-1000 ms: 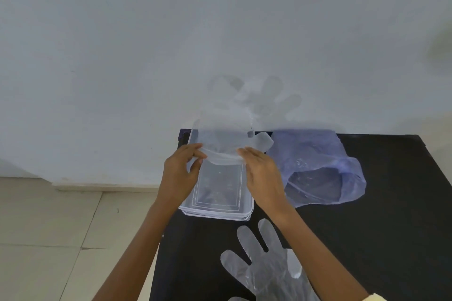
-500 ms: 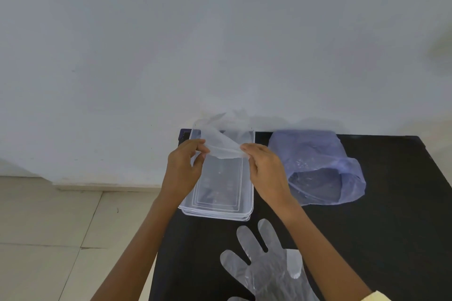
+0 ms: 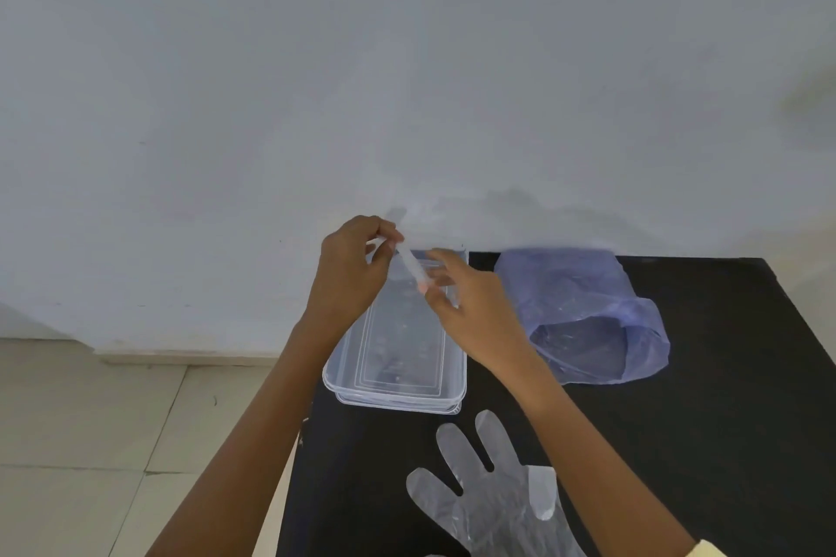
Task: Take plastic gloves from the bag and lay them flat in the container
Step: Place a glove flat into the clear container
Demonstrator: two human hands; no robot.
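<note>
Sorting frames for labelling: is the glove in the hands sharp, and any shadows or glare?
Head view: the clear plastic glove pinched by left hand and right hand is faint, smeared against the pale wall. Head view: soft shadow on the wall above the crumpled purple plastic bag; no strong glare on the black table.

The left hand (image 3: 348, 274), right hand (image 3: 475, 312) and held glove (image 3: 412, 263) crowd the far end of the clear container (image 3: 335, 378), against the wall (image 3: 407, 104); its near half is open from above. The purple bag (image 3: 588, 308) blocks the container's right side, a flat glove (image 3: 488, 488) its front; farther right the surface (image 3: 733, 443) lies free
</note>
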